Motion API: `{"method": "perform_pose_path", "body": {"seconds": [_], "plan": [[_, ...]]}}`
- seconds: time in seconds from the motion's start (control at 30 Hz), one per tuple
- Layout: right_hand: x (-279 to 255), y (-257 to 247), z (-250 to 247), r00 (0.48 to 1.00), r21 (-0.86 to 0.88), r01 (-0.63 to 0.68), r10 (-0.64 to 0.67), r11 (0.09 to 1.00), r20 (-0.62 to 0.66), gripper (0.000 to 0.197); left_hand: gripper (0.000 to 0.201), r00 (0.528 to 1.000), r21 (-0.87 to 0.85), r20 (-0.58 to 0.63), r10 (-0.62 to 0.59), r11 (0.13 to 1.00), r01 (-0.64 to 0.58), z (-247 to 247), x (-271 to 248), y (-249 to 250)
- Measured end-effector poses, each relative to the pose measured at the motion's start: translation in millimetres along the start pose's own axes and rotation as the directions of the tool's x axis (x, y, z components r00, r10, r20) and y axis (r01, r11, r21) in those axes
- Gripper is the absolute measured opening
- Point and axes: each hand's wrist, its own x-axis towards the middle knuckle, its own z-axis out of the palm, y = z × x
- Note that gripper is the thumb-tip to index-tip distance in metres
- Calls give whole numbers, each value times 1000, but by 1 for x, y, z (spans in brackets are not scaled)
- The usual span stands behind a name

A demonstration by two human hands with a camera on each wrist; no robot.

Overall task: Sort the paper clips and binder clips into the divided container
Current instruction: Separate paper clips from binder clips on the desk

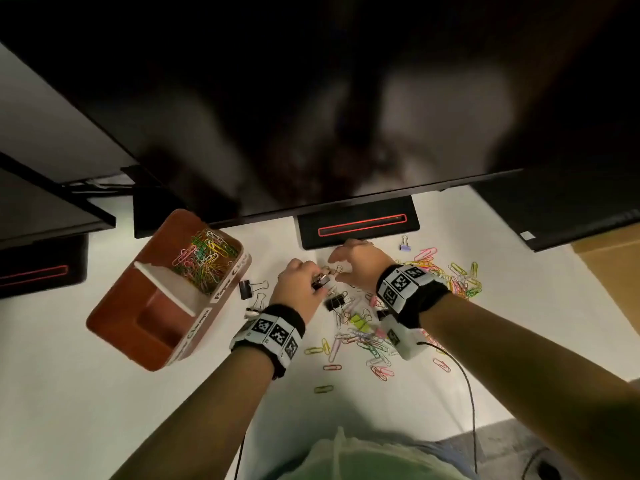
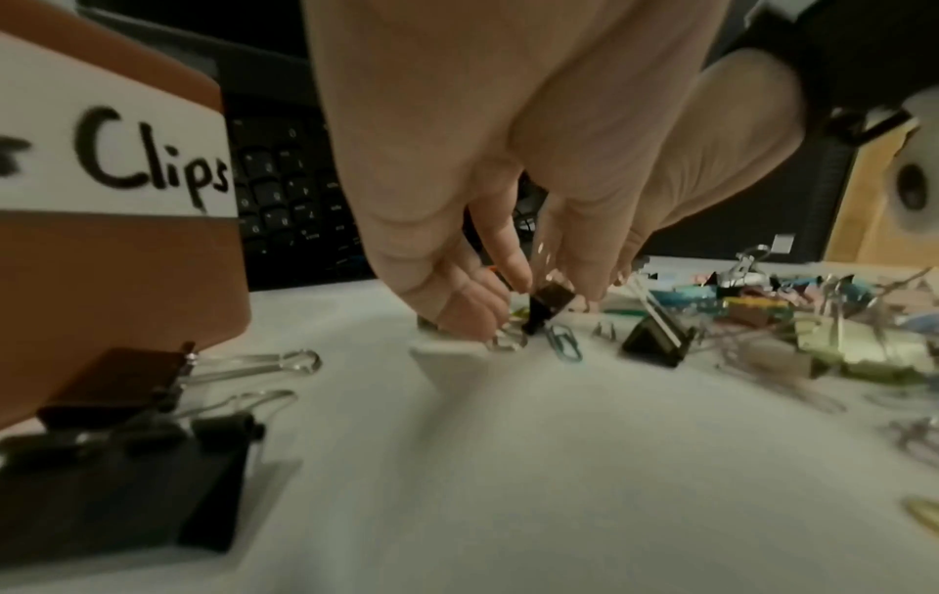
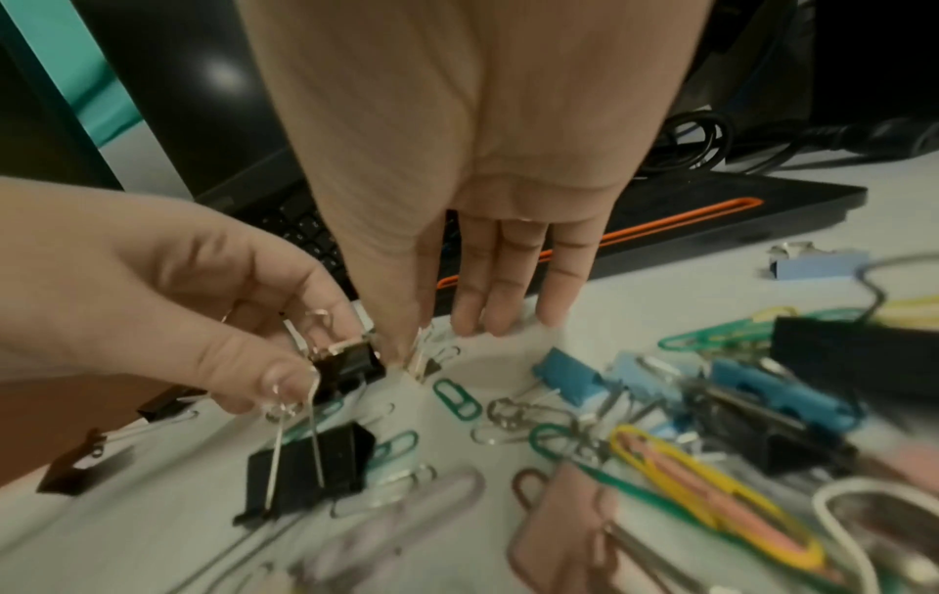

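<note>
In the head view, a dark monitor (image 1: 311, 98) filled the upper frame, its surface blurred, and both wristbands covered part of the clip pile. The left hand (image 1: 299, 287) hovered over the white desk (image 1: 104, 410) with fingers curled around a small black binder clip (image 1: 320, 281). The right hand (image 1: 356, 261) arched just beside it, fingertips down among the clips; what they touched was too small to tell. The brown divided container (image 1: 114, 299) sat to the left: its far compartment held coloured paper clips (image 1: 204, 259), while the 2 nearer ones showed only bare floor. A loose pile of clips (image 1: 367, 337) spread beneath and right of the hands.

In the left wrist view, the container's label was cut off, reading only "Clips". The fingers pinched the black clip just above the desk. 2 large black binder clips (image 2: 122, 462) lay blurred against the container wall.

In the right wrist view, the foreground clips were smeared. The right fingers (image 3: 513, 281) pointed straight down, slightly spread, holding nothing visible. The left hand clamped the black clip by its body and wire handle.
</note>
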Motion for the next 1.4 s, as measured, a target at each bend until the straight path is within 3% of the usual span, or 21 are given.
{"method": "perform_pose_path", "body": {"seconds": [0.17, 0.37, 0.5, 0.6, 0.7, 0.83, 0.93, 1.07, 1.23, 1.4], "plan": [[7, 9, 2, 1000, 7, -22, 22, 1000, 4, 18, 18, 1000, -3, -25, 1, 1000, -1, 1, 8, -4], [0, 29, -7, 995, -25, -84, 82, 996, -63, 20, 25, 980, -159, -186, -70, 986, 41, -15, -3, -23], [-3, 17, -5, 981, -82, 80, -94, 993, -173, 31, 42, 974, -105, -210, -80, 993, 59, -20, -18, -32], [4, -1, -2, 970, -94, 211, -220, 973, -107, 32, 37, 963, -107, -267, -48, 994, 20, -18, -29, -29], [16, -14, 3, 976, -121, 219, -220, 968, 5, 32, 21, 986, -66, -166, -28, 998, 17, -10, -34, -20], [23, -14, 7, 987, -115, 159, -154, 981, 49, 22, 25, 999, -15, -46, -17, 1000, 17, 7, -25, -13], [22, -7, 8, 994, -64, 105, -103, 992, 44, 25, 26, 1000, 49, -13, -22, 999, 22, 13, -14, -10], [13, 11, 5, 998, -40, 21, -19, 999, 60, 29, 12, 999, 72, -32, 21, 997, -19, 16, -7, -9], [-12, 27, 0, 996, -62, 66, -62, 996, 67, 16, 12, 999, 20, -10, 43, 999, -43, 15, -8, -16], [-34, 22, 8, 968, -102, 219, -203, 970, 150, 8, 3, 995, -23, -21, 96, 995, -97, 1, -34, -39]]}}
